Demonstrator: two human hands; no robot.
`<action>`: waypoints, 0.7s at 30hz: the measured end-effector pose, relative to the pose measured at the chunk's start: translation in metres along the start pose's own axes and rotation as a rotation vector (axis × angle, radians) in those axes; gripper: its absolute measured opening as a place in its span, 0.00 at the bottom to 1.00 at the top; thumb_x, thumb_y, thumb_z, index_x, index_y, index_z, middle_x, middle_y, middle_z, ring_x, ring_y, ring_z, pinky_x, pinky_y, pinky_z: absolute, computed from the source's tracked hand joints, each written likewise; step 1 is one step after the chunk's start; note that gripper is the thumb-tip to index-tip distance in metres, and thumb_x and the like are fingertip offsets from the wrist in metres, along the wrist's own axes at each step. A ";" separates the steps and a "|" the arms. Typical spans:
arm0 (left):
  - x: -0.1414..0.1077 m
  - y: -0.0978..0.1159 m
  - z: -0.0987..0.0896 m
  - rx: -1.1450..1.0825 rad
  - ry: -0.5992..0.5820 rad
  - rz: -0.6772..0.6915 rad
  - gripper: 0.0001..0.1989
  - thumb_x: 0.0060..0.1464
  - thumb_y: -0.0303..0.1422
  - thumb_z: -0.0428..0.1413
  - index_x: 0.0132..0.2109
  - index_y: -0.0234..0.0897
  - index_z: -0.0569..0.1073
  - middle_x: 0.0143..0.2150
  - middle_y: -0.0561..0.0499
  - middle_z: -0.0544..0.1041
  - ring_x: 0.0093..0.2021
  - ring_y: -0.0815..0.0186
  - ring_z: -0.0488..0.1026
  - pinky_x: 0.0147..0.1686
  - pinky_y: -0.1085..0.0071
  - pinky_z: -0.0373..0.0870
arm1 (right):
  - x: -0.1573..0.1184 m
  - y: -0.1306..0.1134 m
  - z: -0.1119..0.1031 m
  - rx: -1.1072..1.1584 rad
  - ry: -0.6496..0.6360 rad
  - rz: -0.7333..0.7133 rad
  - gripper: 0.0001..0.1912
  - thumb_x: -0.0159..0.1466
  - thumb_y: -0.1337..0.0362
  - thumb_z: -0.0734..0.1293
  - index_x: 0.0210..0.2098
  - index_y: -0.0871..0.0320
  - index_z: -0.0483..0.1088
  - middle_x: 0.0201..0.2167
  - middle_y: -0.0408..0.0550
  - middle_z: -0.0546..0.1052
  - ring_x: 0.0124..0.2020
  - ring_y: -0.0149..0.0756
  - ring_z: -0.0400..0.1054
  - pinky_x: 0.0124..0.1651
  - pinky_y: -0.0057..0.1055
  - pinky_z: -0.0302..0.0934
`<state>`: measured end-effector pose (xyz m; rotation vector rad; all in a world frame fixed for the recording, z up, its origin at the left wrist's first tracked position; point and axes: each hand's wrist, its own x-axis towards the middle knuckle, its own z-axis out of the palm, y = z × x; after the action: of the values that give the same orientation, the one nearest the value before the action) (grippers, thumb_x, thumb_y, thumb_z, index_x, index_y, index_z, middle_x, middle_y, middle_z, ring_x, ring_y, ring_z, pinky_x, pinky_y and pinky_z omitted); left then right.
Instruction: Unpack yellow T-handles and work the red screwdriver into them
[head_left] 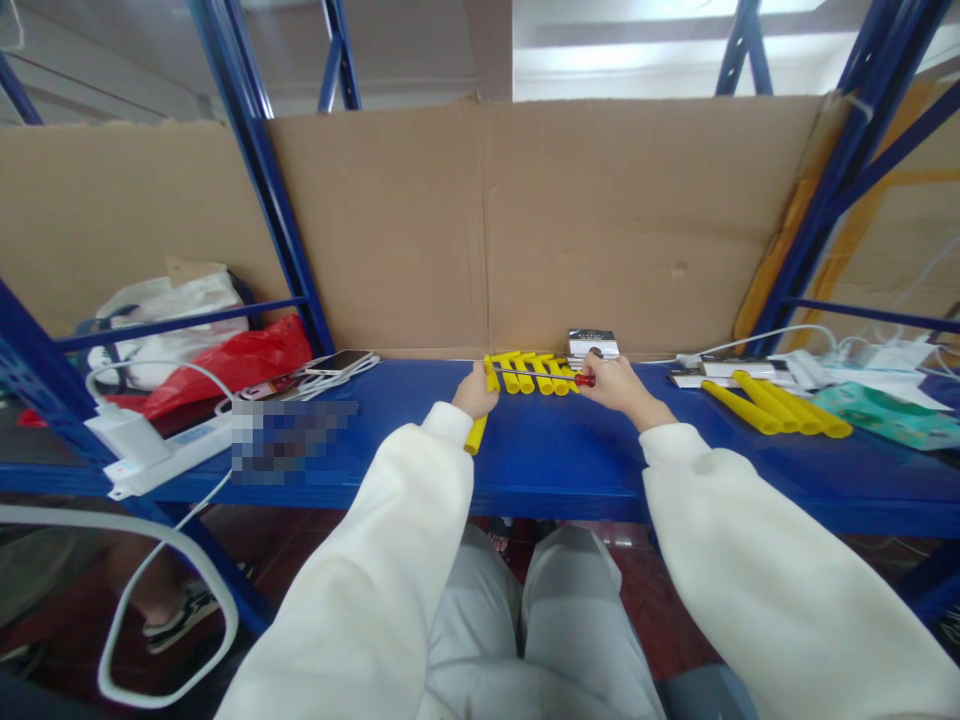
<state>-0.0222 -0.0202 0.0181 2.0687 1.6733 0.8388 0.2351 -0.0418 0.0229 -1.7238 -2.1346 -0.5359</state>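
Observation:
My left hand (474, 391) is closed around a yellow tube (475, 434) that stands out below and above the fingers. In my right hand (616, 386) is the red handle of a screwdriver (583, 380); its thin metal shaft reaches left to the upper part of the held tube. Behind the shaft, several yellow tubes (525, 378) lie in a slanted row on the blue table (555, 460). A small black and white box (592, 343) stands behind my right hand, against the cardboard. Whether the screwdriver's tip touches the tube is too small to tell.
More yellow tubes (742, 409) lie at the right beside a green packet (885, 415) and white cables. At the left are a power strip (172, 450), a red bag (225, 368) and a phone (341, 362). Upright cardboard (585, 220) closes off the back.

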 end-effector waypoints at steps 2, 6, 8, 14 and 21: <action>0.000 0.000 0.000 0.017 0.001 0.012 0.21 0.56 0.20 0.57 0.55 0.35 0.63 0.58 0.35 0.77 0.49 0.57 0.82 0.50 0.66 0.75 | -0.001 -0.002 -0.001 -0.010 -0.005 0.016 0.09 0.62 0.64 0.64 0.41 0.58 0.71 0.35 0.55 0.81 0.38 0.47 0.73 0.42 0.35 0.49; -0.002 0.001 0.000 0.065 -0.006 0.021 0.20 0.57 0.21 0.56 0.55 0.34 0.63 0.57 0.34 0.78 0.50 0.56 0.81 0.51 0.64 0.75 | -0.002 -0.004 -0.002 -0.017 0.010 0.017 0.11 0.62 0.65 0.62 0.42 0.59 0.72 0.37 0.56 0.82 0.39 0.47 0.73 0.45 0.37 0.48; -0.003 0.002 0.000 0.083 -0.011 0.012 0.20 0.58 0.21 0.55 0.55 0.34 0.63 0.55 0.34 0.79 0.51 0.56 0.81 0.52 0.63 0.74 | -0.002 -0.005 -0.001 -0.011 0.005 0.010 0.10 0.62 0.65 0.61 0.40 0.59 0.72 0.37 0.56 0.82 0.39 0.47 0.72 0.46 0.38 0.48; -0.005 0.004 0.000 0.122 0.039 0.051 0.20 0.57 0.20 0.55 0.55 0.35 0.65 0.56 0.35 0.78 0.58 0.53 0.77 0.56 0.62 0.72 | -0.001 -0.006 -0.003 -0.037 0.019 0.080 0.09 0.61 0.64 0.63 0.39 0.58 0.72 0.39 0.56 0.81 0.39 0.46 0.71 0.44 0.36 0.47; -0.006 0.005 0.002 0.161 0.047 0.069 0.22 0.57 0.21 0.54 0.58 0.33 0.64 0.57 0.34 0.77 0.59 0.51 0.76 0.56 0.61 0.71 | -0.003 -0.017 -0.010 -0.144 0.001 0.151 0.11 0.65 0.67 0.61 0.44 0.59 0.72 0.40 0.58 0.81 0.39 0.45 0.73 0.43 0.35 0.49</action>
<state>-0.0180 -0.0269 0.0180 2.2420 1.7551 0.8031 0.2198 -0.0531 0.0291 -1.9431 -1.9870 -0.6615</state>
